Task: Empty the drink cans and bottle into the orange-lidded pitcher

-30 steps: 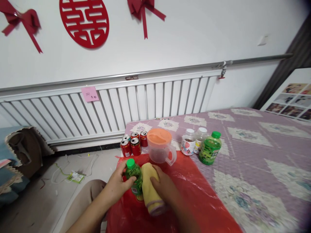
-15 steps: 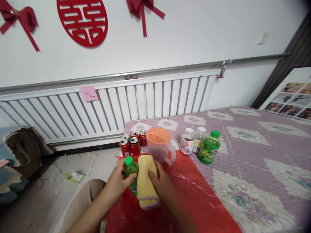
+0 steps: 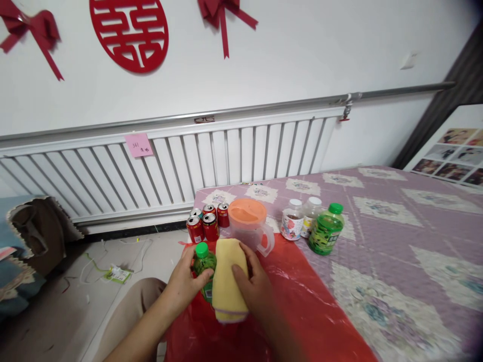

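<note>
My left hand (image 3: 190,274) is wrapped round a green bottle (image 3: 206,261) with a bright green cap, held tilted over the red plastic sheet (image 3: 298,291). Folded into a pad, a yellow cloth (image 3: 228,281) with a purple edge is gripped by my right hand (image 3: 251,276). The cloth lies against the bottle's right side and hides part of it. Just beyond my hands stands a clear pitcher (image 3: 245,232) with an orange lid and a handle on its right.
Several drink cans (image 3: 204,226) stand left of the pitcher. To its right are two white-capped bottles (image 3: 292,223) and a larger green bottle (image 3: 326,231) on the purple patterned cover (image 3: 381,241). Behind runs a white radiator (image 3: 211,156). A power strip (image 3: 118,274) lies on the floor.
The yellow cloth has shifted slightly against the bottle, its top edge a little higher, with my right hand. My left hand keeps its hold on the bottle.
</note>
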Motion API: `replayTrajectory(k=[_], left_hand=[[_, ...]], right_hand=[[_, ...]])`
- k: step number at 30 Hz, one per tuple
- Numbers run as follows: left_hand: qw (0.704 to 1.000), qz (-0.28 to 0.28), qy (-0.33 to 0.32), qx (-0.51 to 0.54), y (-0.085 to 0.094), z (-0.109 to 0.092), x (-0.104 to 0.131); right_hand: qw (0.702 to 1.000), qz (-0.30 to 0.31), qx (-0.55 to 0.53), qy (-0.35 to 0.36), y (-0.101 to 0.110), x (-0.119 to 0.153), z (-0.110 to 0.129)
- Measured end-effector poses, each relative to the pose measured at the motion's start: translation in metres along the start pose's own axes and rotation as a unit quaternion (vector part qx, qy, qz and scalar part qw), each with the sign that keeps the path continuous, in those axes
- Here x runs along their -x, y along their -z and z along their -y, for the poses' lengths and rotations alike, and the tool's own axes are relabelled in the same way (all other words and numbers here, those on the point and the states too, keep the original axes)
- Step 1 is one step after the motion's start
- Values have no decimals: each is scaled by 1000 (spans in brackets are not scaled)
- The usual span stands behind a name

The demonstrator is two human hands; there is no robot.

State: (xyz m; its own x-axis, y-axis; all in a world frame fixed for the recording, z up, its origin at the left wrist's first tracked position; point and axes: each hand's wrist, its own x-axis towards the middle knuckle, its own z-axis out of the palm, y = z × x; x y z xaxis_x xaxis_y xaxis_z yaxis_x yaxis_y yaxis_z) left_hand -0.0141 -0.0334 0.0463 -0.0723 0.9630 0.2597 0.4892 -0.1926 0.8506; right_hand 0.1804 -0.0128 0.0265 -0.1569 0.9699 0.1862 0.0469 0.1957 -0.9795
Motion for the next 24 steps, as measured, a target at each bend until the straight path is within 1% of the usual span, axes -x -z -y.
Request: replayTrajectory(k=[2,3,5,7,9,11,13,16,18,20,22,24], left_hand=[[1000,-3,-7,-14,0,-1,-1],[1000,-5,-9,-20,0,-2,-1],[1000,-6,-8,-23,0,-1,-1],[1000,0,2,-13,-1,0,-1],[1000,7,12,6,-1,0,0],[999,20,18,20,1,-2,0],[998,49,29,38,4,-8,-1],[991,106,37,75,12,-15,-4],[985,142,30,95,17,-18,-6],[979,170,25,110,21,-18,-8],[974,187,30,123,23,-17,-8],[974,187,27,122,23,-15,-7]], right_hand=[[999,-15,-40,18,-4,2,2],[999,-20,-43,22,-5,3,2],[999,-26,-22,15,-7,2,-1],[1000,-20,17,-6,-6,-1,-5],[997,10,65,-37,-3,-5,-10],[989,53,125,-57,1,-7,-16],[976,90,186,-69,4,-8,-20],[960,121,240,-78,7,-8,-23],[959,123,243,-81,8,-7,-22],[964,113,228,-76,9,-8,-20],[974,93,195,-66,10,-9,-16],[985,73,147,-59,10,-9,-12]])
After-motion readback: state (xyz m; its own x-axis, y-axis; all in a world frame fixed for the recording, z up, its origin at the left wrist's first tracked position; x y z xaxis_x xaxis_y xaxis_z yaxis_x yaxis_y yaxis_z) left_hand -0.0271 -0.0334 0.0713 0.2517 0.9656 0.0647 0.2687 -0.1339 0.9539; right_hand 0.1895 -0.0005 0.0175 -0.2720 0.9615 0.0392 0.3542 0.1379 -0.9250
